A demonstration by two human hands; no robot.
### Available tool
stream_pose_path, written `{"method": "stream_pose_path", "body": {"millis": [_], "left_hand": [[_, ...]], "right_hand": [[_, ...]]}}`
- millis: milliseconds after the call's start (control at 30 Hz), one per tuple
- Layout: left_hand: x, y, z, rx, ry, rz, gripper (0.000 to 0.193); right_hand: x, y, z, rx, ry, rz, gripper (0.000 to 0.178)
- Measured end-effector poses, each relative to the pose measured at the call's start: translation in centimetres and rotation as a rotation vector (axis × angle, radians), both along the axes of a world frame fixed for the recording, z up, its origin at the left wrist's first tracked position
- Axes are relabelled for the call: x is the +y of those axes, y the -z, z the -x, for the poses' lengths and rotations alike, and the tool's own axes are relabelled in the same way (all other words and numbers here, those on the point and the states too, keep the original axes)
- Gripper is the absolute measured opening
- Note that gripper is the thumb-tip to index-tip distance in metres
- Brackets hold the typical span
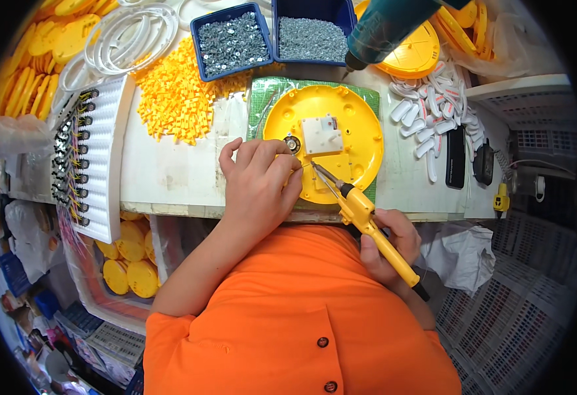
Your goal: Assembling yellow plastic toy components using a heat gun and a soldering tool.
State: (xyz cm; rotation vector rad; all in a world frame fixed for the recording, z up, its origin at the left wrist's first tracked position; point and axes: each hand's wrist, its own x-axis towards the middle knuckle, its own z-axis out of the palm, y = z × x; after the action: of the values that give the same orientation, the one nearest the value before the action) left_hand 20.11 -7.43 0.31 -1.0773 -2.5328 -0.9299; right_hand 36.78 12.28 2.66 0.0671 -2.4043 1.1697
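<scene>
In front of me a round yellow plastic shell (365, 131) lies with its inside up on a green mat (260, 105). Inside it sit a white boxy module (315, 139), a small round black part (292, 144) and a flat yellow compartment (341, 162). My right hand (397, 238) grips a yellow soldering iron (355, 207), its tip touching or just above the shell near the compartment's upper left corner. My left hand (257, 181) rests at the shell's left side, its thumb and forefinger pinched close to the iron's tip. Whatever that pinch holds is hidden.
Two blue bins (201, 70) of small metal parts stand behind the mat. A teal power screwdriver (387, 29) hangs overhead. Small yellow pieces (176, 95) and a white foam tray (114, 158) with wired parts lie left; white pieces (426, 118) lie right.
</scene>
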Motion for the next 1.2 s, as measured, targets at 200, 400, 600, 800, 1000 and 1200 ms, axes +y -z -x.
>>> {"method": "stream_pose_path", "body": {"millis": [200,400,600,800,1000,1200], "left_hand": [[0.2,0.1,0.1,-0.001,0.004,0.0,0.013],[0.1,0.4,-0.1,-0.02,-0.008,0.021,0.01],[0.2,0.3,0.0,-0.02,-0.004,0.023,0.009],[0.1,0.4,0.0,-0.019,-0.003,0.027,0.009],[0.2,0.2,0.1,-0.002,-0.003,0.024,0.01],[0.2,0.1,0.1,0.01,0.002,0.033,0.012]], "right_hand": [[0.0,-0.2,0.5,0.01,-0.027,-0.047,0.047],[-0.1,-1.0,1.6,0.078,-0.097,-0.093,0.04],[0.0,-0.8,1.4,0.107,-0.12,-0.091,0.04],[0.3,-0.9,0.9,0.131,-0.039,-0.137,0.044],[0.6,-0.3,0.0,0.074,0.009,-0.136,0.043],[0.7,-0.1,-0.2,0.089,0.021,-0.092,0.044]]}}
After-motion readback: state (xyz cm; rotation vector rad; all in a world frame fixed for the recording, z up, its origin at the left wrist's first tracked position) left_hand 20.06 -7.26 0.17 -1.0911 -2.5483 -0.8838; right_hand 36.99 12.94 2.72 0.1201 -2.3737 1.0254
